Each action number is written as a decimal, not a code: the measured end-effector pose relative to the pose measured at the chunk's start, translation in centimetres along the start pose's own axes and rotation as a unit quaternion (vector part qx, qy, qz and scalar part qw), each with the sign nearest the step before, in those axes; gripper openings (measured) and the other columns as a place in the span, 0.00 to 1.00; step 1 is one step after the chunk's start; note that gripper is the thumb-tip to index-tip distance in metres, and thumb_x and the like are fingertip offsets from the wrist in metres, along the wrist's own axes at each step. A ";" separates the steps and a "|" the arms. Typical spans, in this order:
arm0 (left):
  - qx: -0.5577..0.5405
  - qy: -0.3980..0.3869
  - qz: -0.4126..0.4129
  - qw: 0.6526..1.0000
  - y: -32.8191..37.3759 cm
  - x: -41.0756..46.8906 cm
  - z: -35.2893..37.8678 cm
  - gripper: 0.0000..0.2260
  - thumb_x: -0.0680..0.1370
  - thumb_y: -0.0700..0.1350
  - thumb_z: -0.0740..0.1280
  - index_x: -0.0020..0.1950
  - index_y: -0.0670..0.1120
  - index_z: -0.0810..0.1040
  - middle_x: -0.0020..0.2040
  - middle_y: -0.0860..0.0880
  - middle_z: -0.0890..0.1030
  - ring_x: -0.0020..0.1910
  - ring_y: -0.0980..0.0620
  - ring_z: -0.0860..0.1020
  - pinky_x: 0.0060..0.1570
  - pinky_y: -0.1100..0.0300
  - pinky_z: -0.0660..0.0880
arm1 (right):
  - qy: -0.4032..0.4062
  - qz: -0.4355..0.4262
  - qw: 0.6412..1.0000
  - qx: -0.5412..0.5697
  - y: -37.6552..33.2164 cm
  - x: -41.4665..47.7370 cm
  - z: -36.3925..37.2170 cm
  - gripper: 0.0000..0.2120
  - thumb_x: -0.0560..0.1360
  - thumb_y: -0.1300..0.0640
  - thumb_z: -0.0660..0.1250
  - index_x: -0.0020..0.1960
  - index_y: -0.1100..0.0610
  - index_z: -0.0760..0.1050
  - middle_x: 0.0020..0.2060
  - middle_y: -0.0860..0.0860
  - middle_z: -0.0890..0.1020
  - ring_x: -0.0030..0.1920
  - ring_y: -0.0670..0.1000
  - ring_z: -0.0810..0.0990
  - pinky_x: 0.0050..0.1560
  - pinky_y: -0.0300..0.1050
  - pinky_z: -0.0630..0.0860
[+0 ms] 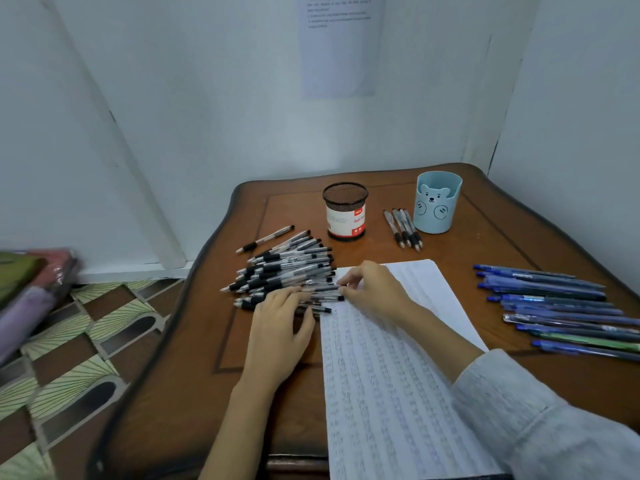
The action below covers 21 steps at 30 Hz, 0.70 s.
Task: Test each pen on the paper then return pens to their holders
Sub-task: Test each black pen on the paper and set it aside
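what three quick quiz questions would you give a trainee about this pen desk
1. True or false: the blue pens lie right of the paper.
2. The pile of black pens lies: A left of the paper, B right of it, C behind it.
3. Which hand reaches across the paper to the pile?
Key: 1 true; 2 A; 3 the right hand.
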<state>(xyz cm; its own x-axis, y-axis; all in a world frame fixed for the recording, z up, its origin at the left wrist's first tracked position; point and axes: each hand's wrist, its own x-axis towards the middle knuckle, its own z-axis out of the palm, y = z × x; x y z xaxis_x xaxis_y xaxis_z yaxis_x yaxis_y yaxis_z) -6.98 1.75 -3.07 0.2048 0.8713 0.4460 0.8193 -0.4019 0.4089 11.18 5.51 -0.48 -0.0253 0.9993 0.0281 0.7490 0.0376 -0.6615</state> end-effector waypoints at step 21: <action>-0.063 -0.071 0.084 0.992 4.1 2.0 1.6 0.13 0.80 0.47 0.62 0.64 0.47 0.75 0.62 0.53 0.76 0.62 0.57 0.70 0.61 0.66 0.61 | 0.120 0.136 0.671 0.719 5.1 -0.5 -9.5 0.14 0.80 0.51 0.53 0.42 0.54 0.73 0.22 0.46 0.60 0.19 0.43 0.54 0.17 0.35 0.53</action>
<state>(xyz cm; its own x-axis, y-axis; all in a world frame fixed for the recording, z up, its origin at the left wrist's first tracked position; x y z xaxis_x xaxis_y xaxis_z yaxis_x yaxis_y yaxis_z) -2.40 2.32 -1.74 0.4124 0.8169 0.4034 0.6964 -0.5681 0.4386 21.28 5.12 3.30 0.2189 0.9470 -0.2350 -0.7125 -0.0095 -0.7016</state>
